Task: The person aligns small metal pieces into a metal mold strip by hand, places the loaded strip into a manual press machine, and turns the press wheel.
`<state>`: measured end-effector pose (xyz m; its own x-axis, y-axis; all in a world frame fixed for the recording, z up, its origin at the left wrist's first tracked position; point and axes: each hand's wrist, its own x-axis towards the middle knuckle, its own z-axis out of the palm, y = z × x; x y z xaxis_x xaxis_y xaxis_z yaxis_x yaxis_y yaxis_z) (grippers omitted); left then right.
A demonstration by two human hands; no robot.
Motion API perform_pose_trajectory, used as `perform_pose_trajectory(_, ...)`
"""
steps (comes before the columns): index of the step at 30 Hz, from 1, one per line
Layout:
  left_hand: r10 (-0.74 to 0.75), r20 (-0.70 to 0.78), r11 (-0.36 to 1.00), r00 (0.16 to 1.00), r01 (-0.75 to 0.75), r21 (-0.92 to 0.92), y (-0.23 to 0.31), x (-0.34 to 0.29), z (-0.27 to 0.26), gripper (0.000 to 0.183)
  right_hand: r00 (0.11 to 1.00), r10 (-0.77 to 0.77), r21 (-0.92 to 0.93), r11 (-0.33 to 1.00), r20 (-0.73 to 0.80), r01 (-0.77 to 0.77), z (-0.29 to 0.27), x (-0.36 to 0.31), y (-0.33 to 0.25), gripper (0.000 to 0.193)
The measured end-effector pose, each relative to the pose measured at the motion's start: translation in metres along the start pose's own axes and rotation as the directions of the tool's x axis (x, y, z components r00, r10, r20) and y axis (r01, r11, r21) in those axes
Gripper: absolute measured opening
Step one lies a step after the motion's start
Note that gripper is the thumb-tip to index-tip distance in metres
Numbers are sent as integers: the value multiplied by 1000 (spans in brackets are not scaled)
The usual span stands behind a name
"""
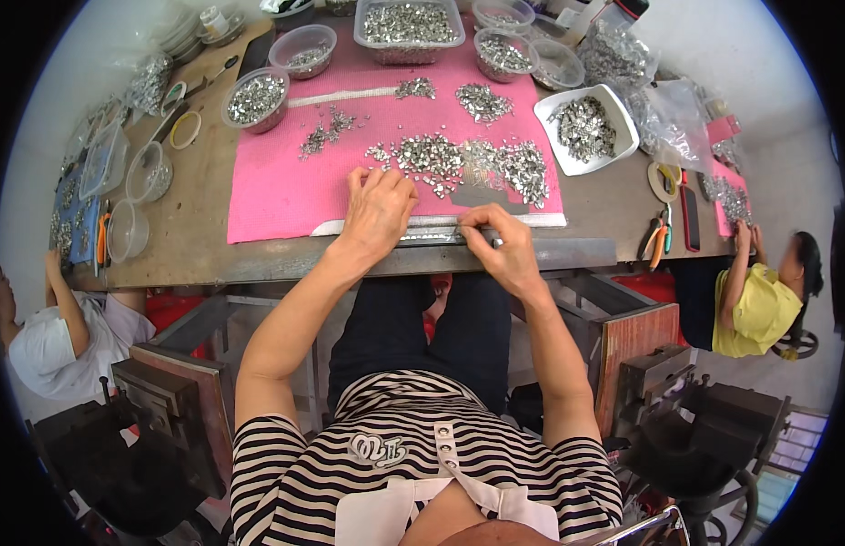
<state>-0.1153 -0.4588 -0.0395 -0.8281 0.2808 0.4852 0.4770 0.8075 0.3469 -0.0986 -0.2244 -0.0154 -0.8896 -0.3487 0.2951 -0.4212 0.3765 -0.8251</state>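
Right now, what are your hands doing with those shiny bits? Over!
Left hand flat on the pink mat. Right hand pinching the long silver metal strip at the mat's near edge. Loose small silver metal pieces heaped just beyond both hands.

The left hand [379, 211] covers part of the narrow strip [441, 229] at the near edge of the pink mat [286, 182]; the right hand [500, 246] hides what its fingertips pinch there, perhaps one small metal piece. The silver pieces [459, 162] heaped at the frame's centre are too small to tell apart. At the top edge, the clear tub [409, 23] is cut off. The table [213, 246] hides the person's knees.
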Motion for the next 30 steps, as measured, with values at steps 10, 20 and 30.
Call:
perform_pose_trajectory(10, -127, 74, 882, 989, 147, -447, 32, -13, -15, 3, 995, -57, -49, 997, -77, 53, 18, -12, 8, 11)
perform_pose_trajectory(20, -40, -11, 896, 999, 31, -442, 46, -19, 1, 8, 932, -361, -305, 892, -33, 335, 14, -12, 6, 15)
perform_pose_trajectory(30, 66, -70, 970, 995, -80, -228, 55, -20, -1, 13, 955, -151, -114, 986, -255, 125, 5, 17, 16, 9)
